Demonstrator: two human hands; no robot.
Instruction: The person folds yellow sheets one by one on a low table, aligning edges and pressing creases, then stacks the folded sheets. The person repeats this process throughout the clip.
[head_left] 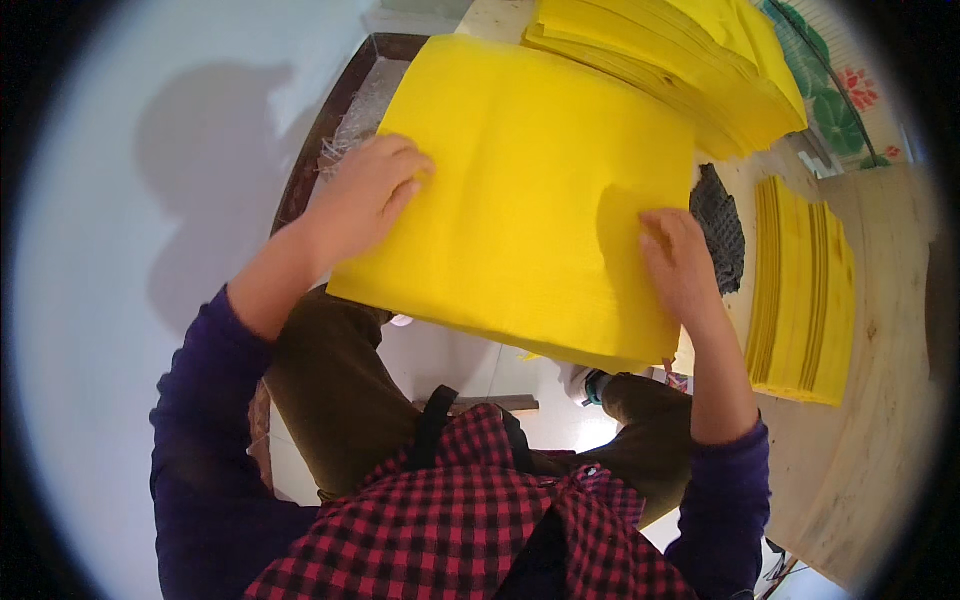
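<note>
A large, nearly square yellow cloth sheet (520, 190) spreads out in front of me above my knees, its near edge bent downward. My left hand (365, 190) is closed at the sheet's left edge, with bent fingers on top of the cloth. On the opposite edge, my right hand (685, 260) grips with its fingers curled over the surface. The thumb of that hand is mostly hidden. A faint crease runs down the sheet left of its middle, and the right hand's shadow falls on it.
A thick stack of yellow cloth (690, 60) lies beyond the sheet. To the right, folded yellow pieces (805, 290) rest on a wooden table (880, 340). A dark grey textured cloth (718, 230) lies between them and my right hand. A white wall (110, 250) stands on the left.
</note>
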